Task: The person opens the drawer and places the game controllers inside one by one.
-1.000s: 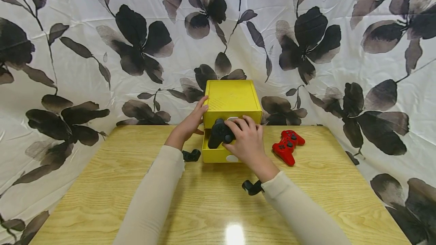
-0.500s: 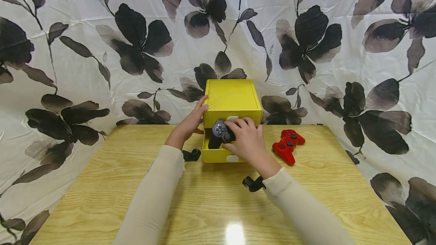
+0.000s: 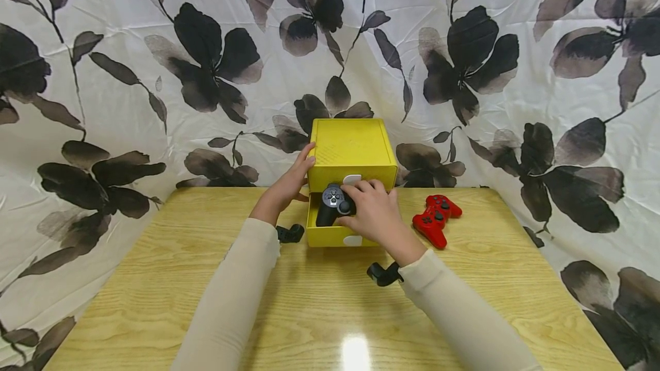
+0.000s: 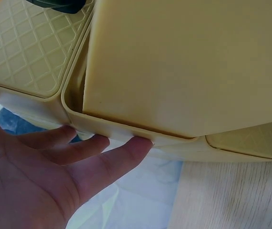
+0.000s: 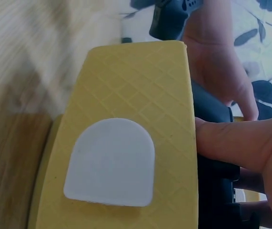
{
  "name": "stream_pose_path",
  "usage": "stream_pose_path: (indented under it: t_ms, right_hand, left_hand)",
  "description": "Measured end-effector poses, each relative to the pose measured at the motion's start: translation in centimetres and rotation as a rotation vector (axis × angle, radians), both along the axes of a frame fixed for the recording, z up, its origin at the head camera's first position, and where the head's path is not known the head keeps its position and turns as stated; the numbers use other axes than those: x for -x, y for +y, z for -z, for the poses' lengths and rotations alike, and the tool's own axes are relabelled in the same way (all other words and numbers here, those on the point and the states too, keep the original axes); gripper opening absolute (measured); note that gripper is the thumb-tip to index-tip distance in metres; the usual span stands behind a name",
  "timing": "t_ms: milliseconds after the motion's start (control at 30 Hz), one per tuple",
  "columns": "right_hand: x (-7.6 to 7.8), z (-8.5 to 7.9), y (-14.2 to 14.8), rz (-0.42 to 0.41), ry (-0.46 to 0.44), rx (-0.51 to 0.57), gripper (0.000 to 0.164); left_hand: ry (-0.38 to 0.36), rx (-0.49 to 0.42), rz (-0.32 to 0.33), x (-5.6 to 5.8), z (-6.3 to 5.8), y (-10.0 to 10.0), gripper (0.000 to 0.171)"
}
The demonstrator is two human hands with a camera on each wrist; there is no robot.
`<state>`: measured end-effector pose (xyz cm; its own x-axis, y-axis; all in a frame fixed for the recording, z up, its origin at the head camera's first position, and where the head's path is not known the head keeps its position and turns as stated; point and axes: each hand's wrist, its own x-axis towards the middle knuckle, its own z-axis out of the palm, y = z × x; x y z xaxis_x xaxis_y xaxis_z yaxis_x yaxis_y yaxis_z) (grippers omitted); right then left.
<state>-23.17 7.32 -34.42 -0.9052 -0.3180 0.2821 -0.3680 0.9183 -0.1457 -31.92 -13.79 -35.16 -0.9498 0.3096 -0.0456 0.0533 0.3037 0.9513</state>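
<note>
A small yellow two-drawer unit (image 3: 356, 143) stands at the back of the table, its lower drawer (image 3: 330, 238) pulled out. My right hand (image 3: 378, 210) grips a black game controller (image 3: 327, 210) tilted inside that drawer, with buttons and a thumbstick facing up. In the right wrist view, the thumb lies just behind the drawer's front and the controller (image 5: 216, 186) is partly hidden. My left hand (image 3: 285, 188) rests against the unit's left side. The left wrist view shows its extended fingers (image 4: 114, 164) touching the yellow wall.
A red game controller (image 3: 435, 221) lies on the wooden table (image 3: 309, 314) to the right of the unit. Black wrist devices (image 3: 384, 273) sit by both sleeves. A flowered cloth (image 3: 330, 27) hangs close behind the unit.
The black controller has tipped in my right hand, its button face turning up into view, and sits slightly lower in the drawer. My left hand stays at the unit's side.
</note>
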Motion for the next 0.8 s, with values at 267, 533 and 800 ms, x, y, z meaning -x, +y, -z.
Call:
stream_pose_path:
  t_ms: [267,533,800]
  right_hand:
    - [-0.01,-0.14,-0.09,-0.002,-0.042,-0.016,0.071]
    - [0.03,-0.16,-0.13,-0.011,-0.094,-0.009,0.070]
    - [0.23,-0.23,-0.13,-0.021,-0.172,0.002,0.069]
  left_hand:
    - [-0.007,-0.004,0.004,0.12,0.10,-0.08,0.057]
    - [-0.009,-0.002,0.007,0.11,0.07,-0.13,0.057]
    - [-0.003,0.001,0.009,0.05,0.08,-0.13,0.057]
